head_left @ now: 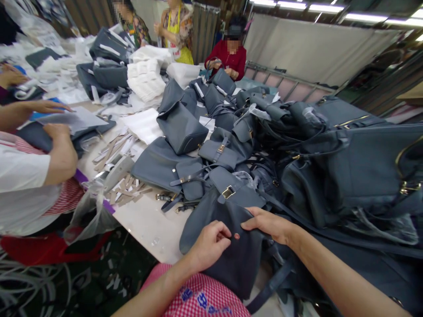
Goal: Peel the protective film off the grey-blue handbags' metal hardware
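Note:
A grey-blue leather bag [231, 259] lies at the near table edge, partly over my red-checked apron. My left hand [209, 244] is curled and pinches the bag's front panel just left of a small round copper snap [236, 236]. My right hand [269, 224] rests on the same panel to the right of the snap, fingers bent and pressing the leather. Above the snap, the bag's flap carries a gold buckle [228, 192].
A large heap of matching grey-blue bags [330, 163] covers the table's right and middle. Paper strips and tags [122, 176] litter the white tabletop [148, 224]. A person's arm [59, 154] works at the left; three more people stand at the far end.

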The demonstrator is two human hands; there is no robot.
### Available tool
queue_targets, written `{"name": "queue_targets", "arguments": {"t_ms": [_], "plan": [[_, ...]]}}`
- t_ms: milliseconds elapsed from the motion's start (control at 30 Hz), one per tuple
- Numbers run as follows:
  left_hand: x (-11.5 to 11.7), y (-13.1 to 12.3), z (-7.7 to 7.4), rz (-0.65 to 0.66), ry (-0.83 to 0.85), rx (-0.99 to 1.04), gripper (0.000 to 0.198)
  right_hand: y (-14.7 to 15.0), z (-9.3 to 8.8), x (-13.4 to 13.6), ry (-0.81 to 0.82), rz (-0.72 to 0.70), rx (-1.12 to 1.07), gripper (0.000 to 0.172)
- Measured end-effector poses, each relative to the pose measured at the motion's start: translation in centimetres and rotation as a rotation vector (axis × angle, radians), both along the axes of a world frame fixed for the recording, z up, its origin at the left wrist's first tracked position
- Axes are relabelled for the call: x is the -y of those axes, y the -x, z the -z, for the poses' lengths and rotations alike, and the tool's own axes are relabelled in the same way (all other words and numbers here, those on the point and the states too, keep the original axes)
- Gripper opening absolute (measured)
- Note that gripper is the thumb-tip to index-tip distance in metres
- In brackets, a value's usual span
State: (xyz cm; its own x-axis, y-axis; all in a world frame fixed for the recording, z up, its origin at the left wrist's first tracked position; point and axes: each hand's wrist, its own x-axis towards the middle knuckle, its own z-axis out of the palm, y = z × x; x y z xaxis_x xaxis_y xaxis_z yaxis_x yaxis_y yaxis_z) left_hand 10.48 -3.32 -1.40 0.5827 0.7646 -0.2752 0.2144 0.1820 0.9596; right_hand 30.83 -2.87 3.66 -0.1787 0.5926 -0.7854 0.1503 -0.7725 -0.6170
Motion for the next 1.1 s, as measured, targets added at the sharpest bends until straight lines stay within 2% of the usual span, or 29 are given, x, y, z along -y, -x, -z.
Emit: {"name": "queue_targets", "arguments": {"t_ms": [167, 267, 367, 567, 767, 867, 1000, 1100], "plan": [[0.4, -0.5, -1.1, -0.073, -0.014, -0.001, 0.01, 0.9, 0.1, 0.1, 0.004, 0.081, 0.023, 0.019], [0.5, -0.7, -1.1, -0.102, -0.07, -0.034, 0.005, 1.2, 0.1, 0.3, -0.032, 0.085, 0.012, 0.022], [0.5, -1.0, -0.8, -0.124, -0.16, -0.077, 0.01, 1.2, 0.2, 0.4, -0.057, 0.077, 0.006, 0.025], [0.3, -1.0, -0.6, -0.052, -0.364, -0.118, 0.015, 1.2, 0.7, 0.5, -0.083, 0.063, 0.014, 0.024], [-0.4, -0.7, -0.5, 0.023, -0.474, -0.202, 0.018, 1.2, 0.7, 0.5, -0.109, 0.05, 0.013, 0.024], [-0.4, -0.9, -0.3, 0.093, -0.549, -0.27, 0.018, 1.2, 0.6, 0.4, -0.117, 0.047, 0.026, 0.022], [1.0, -1.0, -0.1, 0.252, -0.672, -0.351, 0.019, 1.4, 0.8, 0.4, -0.118, 0.056, 0.057, 0.02], [2.2, 0.6, -0.2, 0.542, -0.758, -0.372, 0.009, 1.5, 0.9, 0.2, -0.122, 0.047, 0.083, 0.023]]}}
